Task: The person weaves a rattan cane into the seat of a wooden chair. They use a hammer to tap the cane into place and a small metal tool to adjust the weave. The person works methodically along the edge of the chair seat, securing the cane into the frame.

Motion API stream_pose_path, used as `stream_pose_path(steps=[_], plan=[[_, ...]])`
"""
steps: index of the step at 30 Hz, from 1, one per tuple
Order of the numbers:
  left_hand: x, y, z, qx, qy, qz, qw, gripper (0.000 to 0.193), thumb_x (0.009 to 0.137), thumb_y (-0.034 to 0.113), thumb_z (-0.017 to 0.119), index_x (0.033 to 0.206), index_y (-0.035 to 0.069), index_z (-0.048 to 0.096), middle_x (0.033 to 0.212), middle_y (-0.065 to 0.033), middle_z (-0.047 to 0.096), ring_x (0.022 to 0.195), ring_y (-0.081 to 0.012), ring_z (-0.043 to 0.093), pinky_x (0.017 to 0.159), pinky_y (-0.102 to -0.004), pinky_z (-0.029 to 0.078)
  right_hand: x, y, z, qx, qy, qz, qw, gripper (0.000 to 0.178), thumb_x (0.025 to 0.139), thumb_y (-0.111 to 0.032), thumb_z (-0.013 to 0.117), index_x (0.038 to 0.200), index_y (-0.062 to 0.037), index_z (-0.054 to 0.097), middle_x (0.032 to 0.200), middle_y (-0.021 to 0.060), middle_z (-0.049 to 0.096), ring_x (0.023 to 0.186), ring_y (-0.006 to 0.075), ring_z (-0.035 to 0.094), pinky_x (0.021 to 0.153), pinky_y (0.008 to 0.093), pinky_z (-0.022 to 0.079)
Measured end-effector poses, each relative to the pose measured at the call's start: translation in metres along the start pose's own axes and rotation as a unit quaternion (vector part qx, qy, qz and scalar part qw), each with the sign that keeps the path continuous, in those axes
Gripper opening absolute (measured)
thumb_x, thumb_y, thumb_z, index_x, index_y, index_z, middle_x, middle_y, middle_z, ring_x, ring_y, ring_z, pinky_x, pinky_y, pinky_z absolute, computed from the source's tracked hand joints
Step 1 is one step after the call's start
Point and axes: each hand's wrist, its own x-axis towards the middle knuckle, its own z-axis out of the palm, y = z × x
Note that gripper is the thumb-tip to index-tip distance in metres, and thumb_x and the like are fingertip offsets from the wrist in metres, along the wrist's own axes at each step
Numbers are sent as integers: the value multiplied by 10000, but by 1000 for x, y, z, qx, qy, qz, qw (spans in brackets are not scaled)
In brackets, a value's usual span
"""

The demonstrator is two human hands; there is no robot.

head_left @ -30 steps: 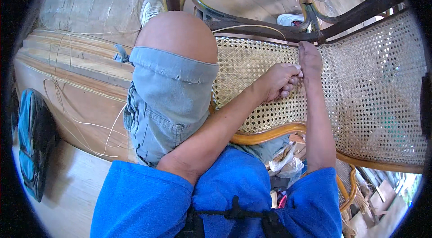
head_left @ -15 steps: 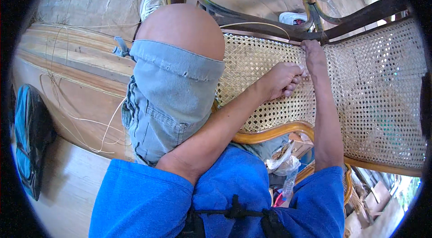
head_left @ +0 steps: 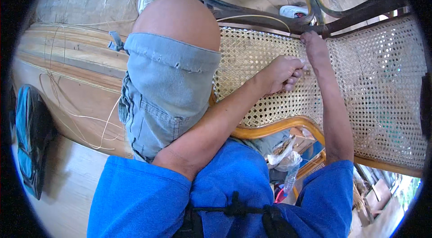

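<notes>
A woven cane seat point(head_left: 238, 58) with an open lattice lies in front of me in a wooden chair frame. My left hand point(head_left: 285, 75) is closed over the seat, thumb and forefinger pinched towards a small pale bit that I cannot make out. Beyond it, my right hand point(head_left: 316, 49) has its fingers bent together at the seat's far edge, beside the dark rail point(head_left: 364, 12). What they grip is hidden. A thin cane strand point(head_left: 256, 16) arcs along that rail and comes down a little left of my right hand.
A woven cane backrest point(head_left: 382, 89) rises on the right, and a curved varnished rail point(head_left: 283, 124) borders the near side. Loose strands point(head_left: 56, 85) trail over wooden boards on the left, near a black and blue bag point(head_left: 29, 134). A plastic bag point(head_left: 288, 162) hangs below.
My right forearm has swung outward to the right, and its hand has moved slightly farther along the seat edge. My left hand stays pinched almost in the same place. The view has shifted a little.
</notes>
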Motion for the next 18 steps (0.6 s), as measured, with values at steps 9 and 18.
stream_pose_path(steps=[9, 18], plan=[[1, 0, 1, 41, 26, 2, 999, 181, 911, 256, 514, 860, 84, 543, 580, 55, 371, 412, -51, 294, 346, -211, 231, -10, -17, -10, 7, -14, 9, 1000, 227, 882, -189, 406, 971, -45, 557, 951, 193, 555, 907, 383, 553, 803, 429, 430], [-2, -35, 9, 459, 63, 253, 849, 305, 902, 263, 500, 756, 2, 558, 634, -107, 537, 575, -216, 534, 574, -366, 431, -33, 1, -14, 154, 119, 63, 979, 273, 878, -125, 486, 1115, -21, 573, 869, 140, 617, 701, 249, 583, 658, 348, 476]])
